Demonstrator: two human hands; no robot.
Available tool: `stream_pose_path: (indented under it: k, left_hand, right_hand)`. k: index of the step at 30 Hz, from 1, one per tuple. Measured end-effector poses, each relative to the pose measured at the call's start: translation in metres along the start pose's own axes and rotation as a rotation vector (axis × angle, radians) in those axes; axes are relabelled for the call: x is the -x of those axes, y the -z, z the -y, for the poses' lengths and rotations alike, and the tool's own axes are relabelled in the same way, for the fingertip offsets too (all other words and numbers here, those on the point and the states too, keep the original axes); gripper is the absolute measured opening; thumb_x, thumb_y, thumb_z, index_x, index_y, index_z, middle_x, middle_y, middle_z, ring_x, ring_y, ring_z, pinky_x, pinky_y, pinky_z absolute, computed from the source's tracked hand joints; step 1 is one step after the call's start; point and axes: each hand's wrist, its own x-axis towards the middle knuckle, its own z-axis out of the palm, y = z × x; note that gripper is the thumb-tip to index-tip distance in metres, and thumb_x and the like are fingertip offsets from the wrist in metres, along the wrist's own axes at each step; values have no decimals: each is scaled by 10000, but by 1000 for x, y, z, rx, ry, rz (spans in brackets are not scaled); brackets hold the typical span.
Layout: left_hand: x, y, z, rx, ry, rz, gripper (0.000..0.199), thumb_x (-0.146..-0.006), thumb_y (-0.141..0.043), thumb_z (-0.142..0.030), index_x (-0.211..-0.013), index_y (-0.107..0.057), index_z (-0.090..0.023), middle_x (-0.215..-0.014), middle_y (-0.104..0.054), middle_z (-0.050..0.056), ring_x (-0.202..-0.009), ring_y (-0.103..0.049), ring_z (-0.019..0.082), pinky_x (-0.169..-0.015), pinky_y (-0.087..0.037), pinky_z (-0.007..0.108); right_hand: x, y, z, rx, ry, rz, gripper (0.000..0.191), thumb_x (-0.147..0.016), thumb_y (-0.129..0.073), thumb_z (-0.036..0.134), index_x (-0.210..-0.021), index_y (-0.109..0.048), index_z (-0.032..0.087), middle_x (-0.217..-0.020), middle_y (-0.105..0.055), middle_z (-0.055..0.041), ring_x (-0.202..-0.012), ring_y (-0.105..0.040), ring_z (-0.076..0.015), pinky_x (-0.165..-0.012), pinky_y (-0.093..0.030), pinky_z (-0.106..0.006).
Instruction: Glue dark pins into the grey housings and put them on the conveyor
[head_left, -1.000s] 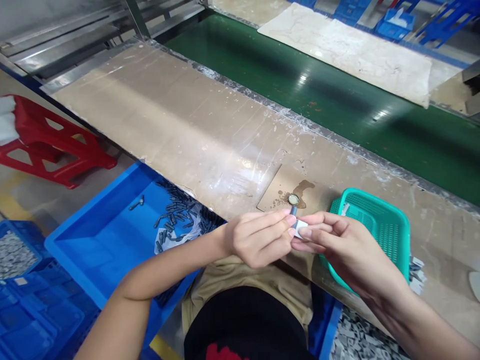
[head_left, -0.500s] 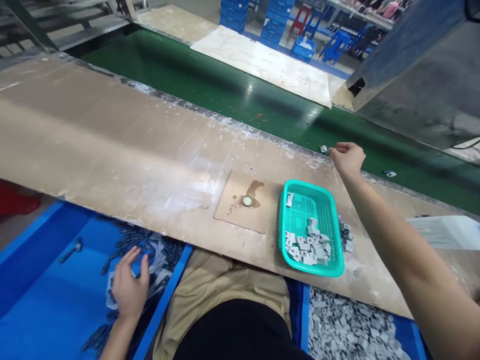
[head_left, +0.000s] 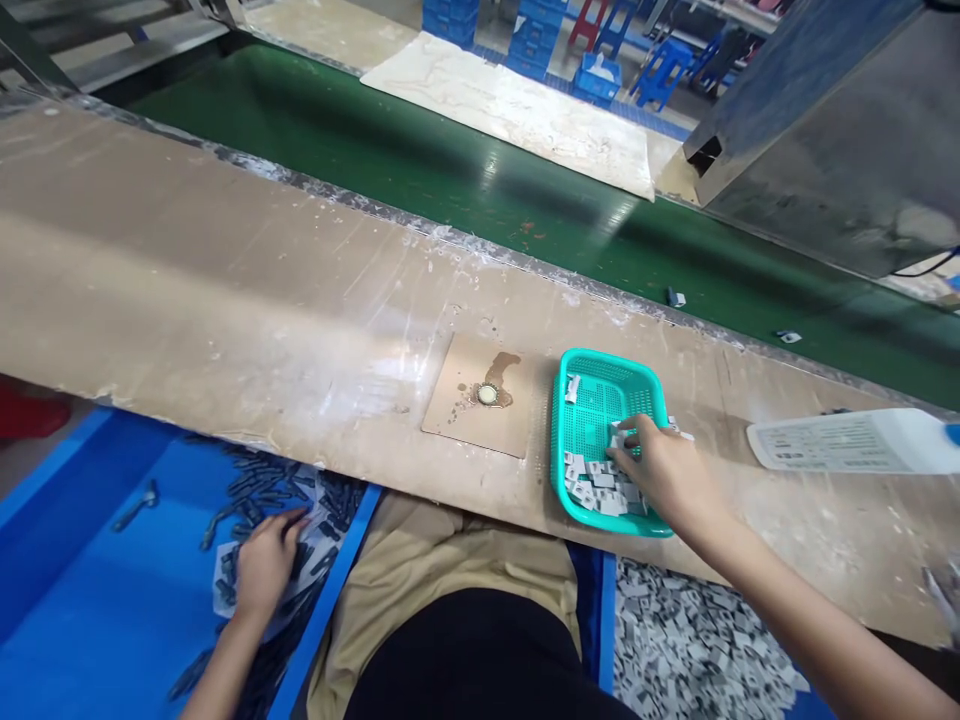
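Note:
My left hand [head_left: 266, 562] is down in the blue bin at the left, its fingers bent together over a pile of slim dark plastic parts [head_left: 251, 485]. Its fingertips close on one of these parts, mostly hidden by the hand. My right hand [head_left: 664, 465] reaches over the right rim of the teal basket [head_left: 559, 440]. Thumb and forefinger pinch a light grey plastic part [head_left: 619, 436] there. Several more grey parts [head_left: 600, 488] lie at the near end of the basket, partly covered by this hand.
A cardboard square [head_left: 442, 415] with a wet stain bears a small round cap [head_left: 487, 394]. A white bottle [head_left: 832, 440] lies at the right. Two small assembled pieces, one nearer [head_left: 676, 298], rest on the green belt [head_left: 450, 160]. Grey parts [head_left: 697, 640] fill a bin below.
My right hand has come back from the belt's edge into the basket, leaving a small piece on the belt. My left hand has lowered and its fingers have closed among the dark parts.

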Motion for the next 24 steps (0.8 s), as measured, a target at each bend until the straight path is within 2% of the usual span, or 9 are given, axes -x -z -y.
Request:
stream_pose_path:
  k: [3, 6, 9, 11, 14, 17, 20, 24]
  left_hand:
    - [-11, 7, 2, 35, 112, 88, 221, -657, -521, -395, -750, -606, -214, -868, -699, 123, -894, -638, 329, -790, -468, 363]
    - [-18, 9, 4, 71, 173, 120, 174, -571, -599, -365, -666, -564, -224, -702, -680, 92, -797, -651, 330, -676, -464, 338]
    - [-20, 11, 5, 124, 252, 146, 209, -498, -657, -362, -614, -562, -216, -558, -626, 67, -688, -642, 340, -589, -445, 343]
    - [-19, 13, 4, 182, 303, 171, 235, -464, -689, -371, -593, -580, -208, -489, -594, 42, -606, -628, 323, -540, -439, 342]
    - [-12, 18, 3, 310, 354, 160, 261, -476, -705, -386, -634, -616, -198, -549, -637, 46, -638, -642, 295, -530, -468, 325]
    - [-4, 25, 0, 422, 392, 80, 306, -526, -701, -405, -729, -633, -187, -755, -698, 94, -819, -657, 306, -572, -509, 313]
    - [6, 37, -8, 630, 446, -34, 335, -546, -726, -367, -811, -630, -187, -895, -697, 94, -900, -648, 282, -624, -540, 292]
    - [27, 54, -37, 1245, 484, -140, 300, -487, -803, -199, -729, -625, -182, -902, -692, 39, -848, -659, 197, -761, -557, 243]
  right_hand:
    - [-4, -3, -2, -57, 16, 21, 262, -775, -527, 200, -1035, -559, 181, -897, -707, -112, -840, -657, -298, -631, -470, -362]
    - [-8, 2, -3, -169, 8, 59, 387, -759, -515, 208, -1142, -547, 175, -915, -708, -92, -789, -661, -292, -643, -486, -392]
    - [-9, 10, -5, -499, -23, 131, 443, -754, -542, 275, -1182, -577, 166, -892, -704, -87, -777, -667, -267, -695, -513, -405]
    - [-9, 15, -6, -780, -89, 251, 425, -762, -579, 326, -1154, -616, 163, -891, -704, -85, -822, -669, -250, -744, -520, -391]
    - [-10, 21, -6, -1147, -228, 383, 389, -721, -693, 356, -1060, -663, 167, -875, -702, -78, -849, -659, -226, -730, -526, -344]
    - [-12, 24, -2, -1389, -284, 399, 311, -658, -777, 308, -935, -683, 201, -809, -688, -47, -762, -647, -179, -596, -516, -261]
    - [-17, 25, 8, -1436, -238, 435, 260, -679, -769, 322, -901, -704, 205, -853, -694, -61, -774, -652, -184, -651, -541, -285]
    - [-26, 23, 32, -1350, -67, 359, 307, -763, -681, 452, -921, -711, 191, -962, -693, -96, -852, -669, -242, -791, -550, -402]
